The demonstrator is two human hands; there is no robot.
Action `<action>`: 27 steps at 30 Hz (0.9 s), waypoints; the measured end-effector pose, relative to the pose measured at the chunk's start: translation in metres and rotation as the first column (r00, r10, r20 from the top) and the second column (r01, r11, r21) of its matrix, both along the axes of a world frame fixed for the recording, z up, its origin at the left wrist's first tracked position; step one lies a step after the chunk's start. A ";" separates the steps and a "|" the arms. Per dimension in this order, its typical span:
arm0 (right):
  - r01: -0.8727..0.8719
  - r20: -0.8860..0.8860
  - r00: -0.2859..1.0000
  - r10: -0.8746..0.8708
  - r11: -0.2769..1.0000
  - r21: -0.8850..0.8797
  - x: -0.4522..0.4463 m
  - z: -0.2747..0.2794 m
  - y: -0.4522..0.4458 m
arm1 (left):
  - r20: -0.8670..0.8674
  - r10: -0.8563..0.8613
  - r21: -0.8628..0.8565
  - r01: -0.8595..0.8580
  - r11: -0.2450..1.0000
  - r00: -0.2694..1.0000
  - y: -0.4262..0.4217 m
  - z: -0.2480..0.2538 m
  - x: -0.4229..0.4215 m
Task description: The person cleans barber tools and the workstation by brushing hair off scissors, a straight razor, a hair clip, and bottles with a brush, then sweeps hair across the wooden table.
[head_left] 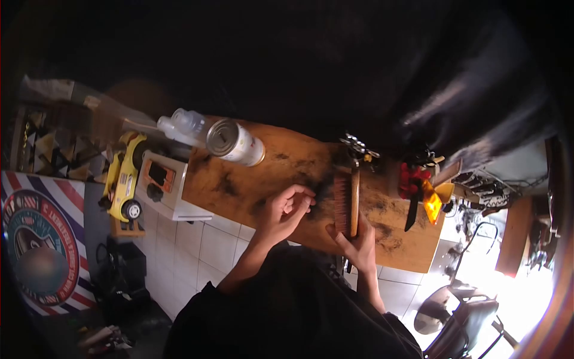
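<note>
My right hand [360,246] grips the end of a long wooden-backed brush [354,203], which stands out over the table with its reddish-brown bristles facing left. To its left, above the table's near edge, my left hand [285,214] is loosely curled with fingers apart, and I see nothing in it. Dark clumps that look like hair lie on the wooden table [263,200] beneath and around both hands. A large metal can [236,142] with a pale label is on the table's left part.
Clear plastic bottles [185,124] are beside the can. At the right end are red and orange items [421,188] and a dark blade-like piece [411,212]. A yellow toy car [124,179] and a white stand [173,185] are left. A chair [469,323] stands lower right.
</note>
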State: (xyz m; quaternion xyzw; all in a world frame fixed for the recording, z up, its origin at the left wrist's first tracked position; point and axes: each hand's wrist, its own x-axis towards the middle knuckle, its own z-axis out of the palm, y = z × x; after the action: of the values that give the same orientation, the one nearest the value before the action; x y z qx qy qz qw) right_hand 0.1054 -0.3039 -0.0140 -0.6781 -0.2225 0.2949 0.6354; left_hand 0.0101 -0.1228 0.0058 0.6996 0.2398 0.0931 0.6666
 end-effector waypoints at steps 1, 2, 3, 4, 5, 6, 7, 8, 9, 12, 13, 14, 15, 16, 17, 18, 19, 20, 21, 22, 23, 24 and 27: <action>-0.004 0.016 1.000 0.005 1.000 -0.009 -0.003 -0.003 0.005 | 0.008 0.009 -0.011 -0.009 1.000 1.000 0.001 0.000 -0.004; -0.008 0.034 0.999 0.009 1.000 -0.019 -0.006 -0.005 0.010 | 0.017 0.018 -0.022 -0.018 1.000 1.000 0.003 0.000 -0.007; -0.015 0.037 0.999 0.016 0.999 -0.030 -0.010 -0.007 0.015 | 0.028 0.027 -0.033 -0.026 0.999 0.999 0.005 0.001 -0.009; -0.021 0.040 0.999 0.022 0.999 -0.041 -0.014 -0.008 0.021 | 0.055 0.040 -0.055 -0.037 0.998 0.998 0.007 0.002 -0.012; -0.024 0.045 0.999 0.027 0.998 -0.052 -0.017 -0.008 0.026 | 0.051 0.041 -0.052 -0.038 0.998 0.998 0.011 0.002 -0.015; -0.046 0.068 0.996 0.052 0.995 -0.090 -0.021 -0.005 0.032 | 0.047 0.039 -0.049 -0.037 0.998 0.998 0.015 0.001 -0.019; -0.065 0.091 0.993 0.077 0.990 -0.128 -0.025 0.000 0.038 | 0.044 0.036 -0.047 -0.034 0.998 0.998 0.021 0.001 -0.025; -0.080 0.114 0.988 0.099 0.983 -0.167 -0.029 0.003 0.045 | 0.044 0.021 -0.038 -0.020 0.999 0.999 0.028 -0.001 -0.031; -0.077 0.123 0.988 0.098 0.984 -0.164 -0.036 0.003 0.052 | 0.044 0.004 -0.031 -0.002 1.000 0.999 0.036 -0.005 -0.039; -0.071 0.153 0.983 0.097 0.983 -0.168 -0.058 0.001 0.078 | 0.069 -0.014 -0.010 0.015 1.000 0.998 0.060 -0.012 -0.061; -0.077 0.164 0.981 0.106 0.981 -0.177 -0.066 0.003 0.090 | 0.080 -0.016 -0.005 0.016 1.000 0.997 0.069 -0.013 -0.070; -0.081 0.176 0.978 0.114 0.979 -0.187 -0.074 0.003 0.103 | 0.055 -0.027 0.010 0.027 1.000 0.998 0.081 -0.014 -0.081; -0.084 0.235 0.963 0.128 0.978 -0.189 -0.083 0.001 0.116 | 0.030 -0.038 0.023 0.037 0.999 0.999 0.094 -0.014 -0.093; -0.085 0.291 0.947 0.140 0.978 -0.192 -0.094 -0.005 0.131 | 0.004 -0.051 0.036 0.051 0.998 0.999 0.107 -0.015 -0.107; -0.083 0.338 0.930 0.148 0.977 -0.198 -0.108 -0.009 0.146 | 0.017 -0.035 0.002 0.035 0.999 0.999 0.121 -0.018 -0.123; -0.076 0.283 0.948 0.144 0.968 -0.239 -0.124 0.000 0.167 | 0.026 -0.024 -0.033 0.025 0.999 0.999 0.135 -0.019 -0.140; -0.069 0.288 0.947 0.142 0.966 -0.251 -0.139 0.005 0.185 | 0.042 -0.012 -0.071 0.015 0.997 0.999 0.148 -0.018 -0.152; -0.062 0.294 0.945 0.142 0.962 -0.266 -0.156 0.008 0.203 | -0.007 -0.026 -0.034 0.026 0.999 1.000 0.164 -0.010 -0.169; -0.050 0.301 0.944 0.136 0.960 -0.277 -0.173 0.009 0.218 | 0.024 -0.013 -0.040 0.014 0.999 1.000 0.179 -0.014 -0.186; -0.063 0.318 0.933 0.168 0.946 -0.317 -0.187 0.008 0.231 | 0.058 -0.006 -0.041 0.009 0.999 0.998 0.193 -0.021 -0.201; -0.083 0.305 0.933 0.191 0.939 -0.335 -0.200 0.005 0.245 | 0.095 -0.002 -0.038 0.006 0.999 0.995 0.209 -0.027 -0.212; -0.100 0.286 0.931 0.226 0.913 -0.396 -0.211 0.004 0.259 | 0.088 0.002 0.008 -0.003 1.000 0.996 0.225 -0.031 -0.221; -0.074 0.351 0.915 0.199 0.938 -0.338 -0.244 0.000 0.289 | 0.041 -0.009 0.086 0.005 0.996 0.999 0.261 -0.042 -0.255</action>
State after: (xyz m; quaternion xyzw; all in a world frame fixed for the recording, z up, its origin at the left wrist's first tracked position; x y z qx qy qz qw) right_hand -0.1390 -0.0149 -0.0142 -0.7981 -0.3382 0.2340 0.4404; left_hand -0.2445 0.1379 -0.0360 0.7262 0.2192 0.1153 0.6413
